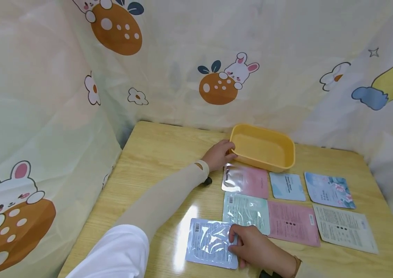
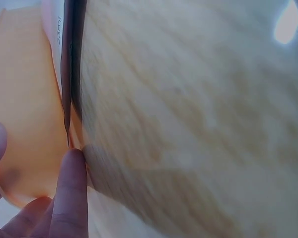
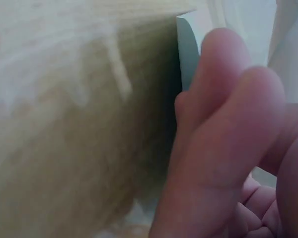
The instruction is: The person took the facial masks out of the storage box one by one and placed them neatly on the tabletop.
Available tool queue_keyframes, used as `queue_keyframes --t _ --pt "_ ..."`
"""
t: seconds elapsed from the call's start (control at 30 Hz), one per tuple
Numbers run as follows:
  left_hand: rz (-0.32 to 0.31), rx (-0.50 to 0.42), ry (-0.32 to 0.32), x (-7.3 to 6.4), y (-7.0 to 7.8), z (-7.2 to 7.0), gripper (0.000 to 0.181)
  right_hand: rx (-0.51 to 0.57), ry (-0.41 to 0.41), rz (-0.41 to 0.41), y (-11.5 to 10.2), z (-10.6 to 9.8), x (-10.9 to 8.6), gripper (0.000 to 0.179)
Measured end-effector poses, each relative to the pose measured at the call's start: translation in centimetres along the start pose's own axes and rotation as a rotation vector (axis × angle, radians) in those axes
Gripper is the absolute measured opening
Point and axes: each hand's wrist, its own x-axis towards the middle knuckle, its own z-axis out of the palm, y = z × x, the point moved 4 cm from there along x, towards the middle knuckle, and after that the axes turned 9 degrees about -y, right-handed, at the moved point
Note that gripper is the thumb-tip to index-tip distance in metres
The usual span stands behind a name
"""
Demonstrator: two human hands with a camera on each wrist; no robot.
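Note:
At the back of the table stands a yellow plastic basket. My left hand grips its left end, with fingers at the rim; the left wrist view shows the fingers against the basket wall. Near the front edge, a light blue sheet mask packet lies printed side up. My right hand pinches the right edge of this packet, thumb and fingers bent. In the right wrist view the fingers hide most of the packet, and only a pale edge shows.
Several other packets lie in two rows: a shiny pink one, a small blue one, a floral blue one, a mint one, a dark pink one and a pale grey-green one. Printed cloth hangs behind the table.

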Motion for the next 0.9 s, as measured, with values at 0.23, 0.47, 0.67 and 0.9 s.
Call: queue_keyframes --t 0.23,0.47,0.67,0.9 --pt "-0.003 -0.005 -0.001 0.3 -0.6 0.6 0.021 0.157 -0.063 -0.014 0.3 1.5 -0.1 0.021" --pt "-0.005 0.004 -0.004 0.4 -0.6 0.3 0.022 0.225 -0.051 0.016 0.7 2.0 0.0 0.022" --pt "-0.03 -0.002 -0.019 -0.2 -0.5 0.1 0.038 0.191 -0.077 0.086 0.9 2.2 -0.1 0.024" --pt "-0.055 -0.054 -0.017 -1.7 -0.3 -0.6 0.057 0.099 -0.083 0.064 0.6 1.1 -0.5 0.023"
